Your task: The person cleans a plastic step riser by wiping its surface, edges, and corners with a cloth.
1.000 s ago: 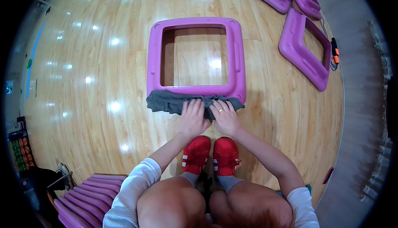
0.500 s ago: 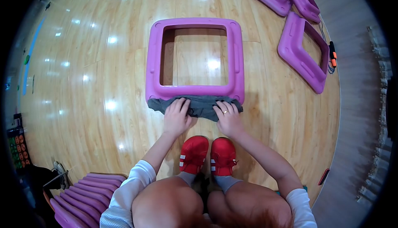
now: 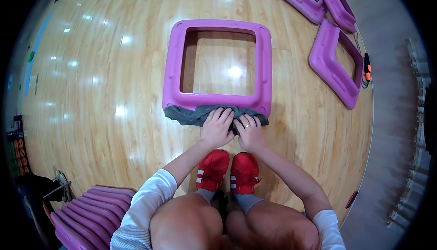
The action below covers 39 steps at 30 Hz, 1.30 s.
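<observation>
A purple square plastic frame point(image 3: 173, 63), open in the middle, sits on the wooden floor in front of my red shoes. Along its near side hangs a dark grey cloth point(image 3: 185, 115), bunched and creased. My left hand point(image 3: 219, 126) grips the cloth near the middle of that side, fingers curled over it. Close beside it on the right, my right hand point(image 3: 248, 129), with a ring on one finger, also holds the cloth. Thumbs and undersides of both hands are partly hidden. The cloth's left end lies loose against the frame.
Several angled purple frames point(image 3: 334, 65) lie at the upper right near the wall, beside a black and orange object point(image 3: 367, 68). A row of stacked purple frames point(image 3: 91, 213) stands at the lower left. My red shoes point(image 3: 244, 172) are just below my hands.
My left hand has moved right along the cloth, close to my right hand. The right hand stays on the cloth. The whole view has shifted slightly.
</observation>
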Each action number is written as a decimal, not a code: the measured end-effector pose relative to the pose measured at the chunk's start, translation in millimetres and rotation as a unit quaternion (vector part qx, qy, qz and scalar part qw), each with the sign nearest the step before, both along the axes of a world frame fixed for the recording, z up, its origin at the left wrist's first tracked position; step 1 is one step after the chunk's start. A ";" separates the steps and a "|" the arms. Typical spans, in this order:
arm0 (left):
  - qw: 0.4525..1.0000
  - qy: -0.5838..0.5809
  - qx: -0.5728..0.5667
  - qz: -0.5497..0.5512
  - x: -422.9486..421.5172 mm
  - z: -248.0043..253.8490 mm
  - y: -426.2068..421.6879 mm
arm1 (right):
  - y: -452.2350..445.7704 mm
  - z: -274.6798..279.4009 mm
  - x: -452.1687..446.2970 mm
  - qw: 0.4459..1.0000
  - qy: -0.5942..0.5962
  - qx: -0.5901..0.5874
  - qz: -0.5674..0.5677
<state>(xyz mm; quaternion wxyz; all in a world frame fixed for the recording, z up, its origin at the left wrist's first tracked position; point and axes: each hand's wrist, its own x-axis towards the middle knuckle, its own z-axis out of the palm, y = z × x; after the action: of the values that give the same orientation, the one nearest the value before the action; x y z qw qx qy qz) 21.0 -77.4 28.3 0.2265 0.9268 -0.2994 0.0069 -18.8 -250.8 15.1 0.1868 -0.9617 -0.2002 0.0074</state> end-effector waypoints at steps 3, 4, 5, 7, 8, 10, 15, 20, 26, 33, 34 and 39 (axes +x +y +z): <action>1.000 0.009 -0.003 0.029 -2.6 -0.9 9.4 | -0.5 5.7 -0.3 1.000 0.004 -0.019 0.010; 0.997 0.025 -0.014 0.069 -4.7 -0.3 13.5 | -0.3 6.4 -0.7 1.000 0.004 -0.020 0.010; 0.997 0.025 -0.015 0.068 -6.1 -0.7 20.4 | 0.4 7.1 -0.9 1.000 0.008 -0.021 0.010; 0.991 0.010 0.014 0.131 -9.2 -3.2 37.8 | -1.4 7.1 -3.1 1.000 0.014 -0.025 0.008; 0.991 0.011 0.014 0.131 -10.3 -5.5 46.2 | -2.0 6.3 -4.4 1.000 0.005 -0.024 0.013; 0.988 -0.005 0.037 0.153 -11.3 -7.6 61.4 | 1.8 5.4 -5.3 1.000 -0.005 -0.019 0.018; 0.986 -0.011 0.028 0.161 -12.9 -8.6 56.3 | 14.4 13.4 -8.8 0.998 0.018 -0.011 0.051; 0.994 -0.027 0.004 0.103 -3.4 -0.1 21.6 | 7.1 -1.9 -13.5 1.000 0.010 0.004 0.029; 1.000 -0.021 0.003 0.004 -0.4 -5.1 -8.8 | -0.8 -4.3 -8.2 0.999 -0.032 0.010 -0.023; 0.999 0.030 0.037 0.006 -35.8 -27.2 15.4 | -0.8 -10.1 -16.6 1.000 -0.025 0.002 0.006; 0.997 0.029 0.067 -0.026 -37.3 -28.7 20.9 | 1.4 -9.8 -18.4 1.000 -0.025 0.007 0.005; 0.994 0.028 0.105 -0.026 -36.0 -21.9 12.4 | 3.0 -5.5 -16.6 1.000 -0.008 -0.005 0.003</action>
<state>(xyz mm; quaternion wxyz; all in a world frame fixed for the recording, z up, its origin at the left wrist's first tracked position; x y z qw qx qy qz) -15.0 -64.9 6.4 0.1366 0.9372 -0.3158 -0.0567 -35.4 -247.9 9.6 0.1806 -0.9619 -0.2050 0.0011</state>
